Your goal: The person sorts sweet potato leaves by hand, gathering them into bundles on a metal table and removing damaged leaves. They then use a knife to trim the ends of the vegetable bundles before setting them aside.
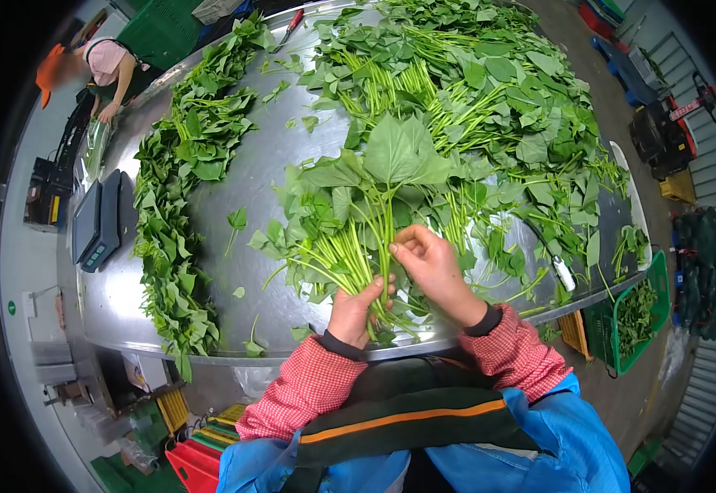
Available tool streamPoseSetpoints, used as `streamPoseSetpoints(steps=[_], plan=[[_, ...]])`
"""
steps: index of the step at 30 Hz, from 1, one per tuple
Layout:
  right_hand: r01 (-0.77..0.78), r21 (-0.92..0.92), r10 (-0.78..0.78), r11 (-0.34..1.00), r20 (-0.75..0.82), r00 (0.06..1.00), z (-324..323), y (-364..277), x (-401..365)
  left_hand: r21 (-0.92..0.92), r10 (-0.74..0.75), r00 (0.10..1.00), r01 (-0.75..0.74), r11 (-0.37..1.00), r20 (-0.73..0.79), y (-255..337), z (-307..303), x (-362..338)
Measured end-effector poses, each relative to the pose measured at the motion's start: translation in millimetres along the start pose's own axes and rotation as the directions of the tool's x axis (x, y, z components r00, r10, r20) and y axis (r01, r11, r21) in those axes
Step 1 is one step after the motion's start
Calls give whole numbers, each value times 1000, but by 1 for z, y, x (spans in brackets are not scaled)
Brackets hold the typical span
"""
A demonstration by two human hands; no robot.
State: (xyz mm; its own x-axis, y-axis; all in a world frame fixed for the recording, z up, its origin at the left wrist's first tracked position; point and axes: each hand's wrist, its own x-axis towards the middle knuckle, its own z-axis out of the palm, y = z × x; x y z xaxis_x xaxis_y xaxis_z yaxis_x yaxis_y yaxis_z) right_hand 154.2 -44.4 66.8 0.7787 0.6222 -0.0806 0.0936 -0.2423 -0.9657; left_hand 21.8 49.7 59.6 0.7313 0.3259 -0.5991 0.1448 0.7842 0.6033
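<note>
My left hand [356, 308] is wrapped round the lower stems of a bunch of leafy greens [346, 255], which look like sweet potato leaves. The bunch rests over the near part of the metal table, its leaves pointing away from me. At the bunch's right side, my right hand [433, 264] is closed in a pinch on the stems of a large-leaved sprig [392, 152]. Its fingertips partly hide where they grip. Beyond both hands lies a big heap of the same greens [489, 90].
A row of greens [181, 222] runs along the table's left side, beside a scale [99, 220]. A white-handled tool [564, 274] lies at right, a red-handled one [294, 23] at the far edge. A green crate [654, 304] stands lower right. Another person [112, 70] works far left.
</note>
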Motion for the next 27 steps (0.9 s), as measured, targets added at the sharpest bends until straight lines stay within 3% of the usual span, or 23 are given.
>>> streamPoseSetpoints(steps=[2, 5, 6, 9, 12, 18, 24, 27], plan=[[115, -299, -133, 947, -42, 990, -16, -20, 3, 40, 7, 999, -6, 999, -35, -1, -5, 0], [382, -417, -423, 825, -5, 906, -26, -36, 16, 82, 10, 999, -7, 997, -46, -2, -6, -3], [407, -439, -449, 801, 9, 894, -28, -39, 20, 86, 7, 999, -2, 996, -52, -2, -4, -4], [314, -482, -355, 818, 7, 935, -27, -41, 29, 96, 6, 998, 0, 995, -62, -3, 0, -6], [286, -568, -269, 771, 116, 956, -31, -31, 34, 95, 18, 998, -13, 995, -57, -7, -2, -6], [123, -498, -2, 859, 235, 972, -56, -36, 33, 85, 44, 996, -38, 996, -76, -11, -6, -5], [291, -657, -123, 695, 289, 949, -66, -29, 25, 157, 74, 987, -52, 986, -141, -13, -1, -4], [336, -773, -246, 538, 237, 940, -60, -22, 18, 163, 74, 989, -52, 985, -131, -13, 3, -4]])
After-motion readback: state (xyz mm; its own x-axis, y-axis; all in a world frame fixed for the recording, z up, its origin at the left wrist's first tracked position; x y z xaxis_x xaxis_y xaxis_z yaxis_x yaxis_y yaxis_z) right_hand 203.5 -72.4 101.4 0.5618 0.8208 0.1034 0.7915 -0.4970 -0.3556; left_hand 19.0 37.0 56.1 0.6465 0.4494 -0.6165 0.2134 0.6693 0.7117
